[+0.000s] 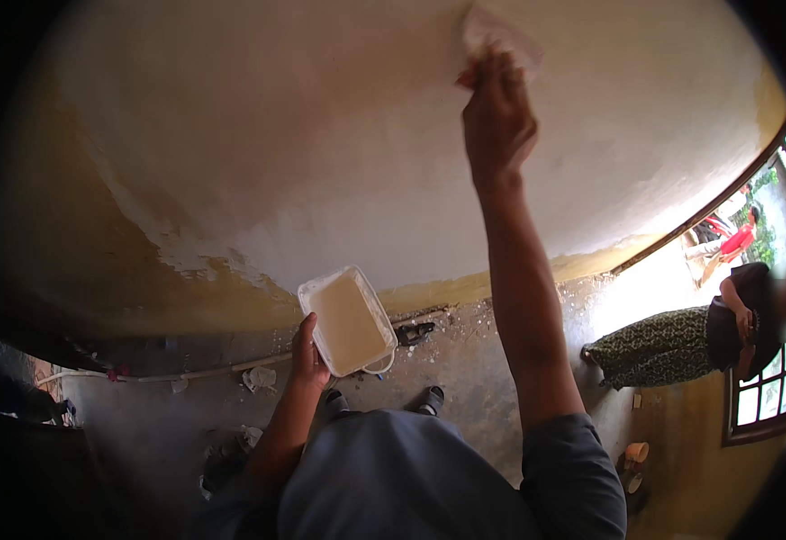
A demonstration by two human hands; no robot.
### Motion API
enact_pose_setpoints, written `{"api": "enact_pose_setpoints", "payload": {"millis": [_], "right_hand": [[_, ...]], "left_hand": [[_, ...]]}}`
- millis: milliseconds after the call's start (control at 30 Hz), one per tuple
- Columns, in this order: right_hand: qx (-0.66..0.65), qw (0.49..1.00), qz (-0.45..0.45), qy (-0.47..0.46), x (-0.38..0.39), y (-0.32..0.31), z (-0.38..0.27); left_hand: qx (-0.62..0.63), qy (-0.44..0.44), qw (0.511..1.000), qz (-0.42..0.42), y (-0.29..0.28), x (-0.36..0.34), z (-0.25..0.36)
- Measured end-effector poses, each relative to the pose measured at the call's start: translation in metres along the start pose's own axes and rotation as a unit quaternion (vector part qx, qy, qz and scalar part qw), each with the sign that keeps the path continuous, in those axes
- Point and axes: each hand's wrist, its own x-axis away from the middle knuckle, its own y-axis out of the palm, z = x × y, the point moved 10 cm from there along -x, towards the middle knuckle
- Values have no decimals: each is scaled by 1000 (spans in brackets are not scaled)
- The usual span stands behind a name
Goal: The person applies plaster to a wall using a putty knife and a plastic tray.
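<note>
White-coating wall point(321, 135), apparently at spreading step; gripping tub point(375, 306) in left hand point(308, 355), pinching blurred flat tool point(505, 31) in right hand point(501, 117). Next, probably smooth with even pressure.

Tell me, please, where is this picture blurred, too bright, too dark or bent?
In the head view, the right hand and its pale tool look blurred, while the tub is clearer; glare whitens the floor by the doorway; the lower-left corner is very dark; the wall bends toward the black rim.
</note>
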Motion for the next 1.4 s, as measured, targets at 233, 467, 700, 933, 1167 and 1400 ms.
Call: {"api": "enact_pose_setpoints", "payload": {"millis": [233,467,700,933,1167,1400], "right_hand": [[-129,961,-245,12,237,-15,20],[-177,977,114,-43,-19,-40,13],[-172,956,-232,-46,257,53,-12],[-202,960,-192,8,252,-2,-9],[-212,975,53,-49,9,-4,-35],[-183,946,-232,-135,294,67,-47]], "left_hand": [[5,-12,999,-32,19,-5,-4],[14,-30,999,-22,9,2,-7],[26,-40,999,-21,11,5,-8],[17,2,1000,16,-8,13,7],[43,-14,999,8,-28,5,-1],[60,-5,998,8,-21,11,7]]}}
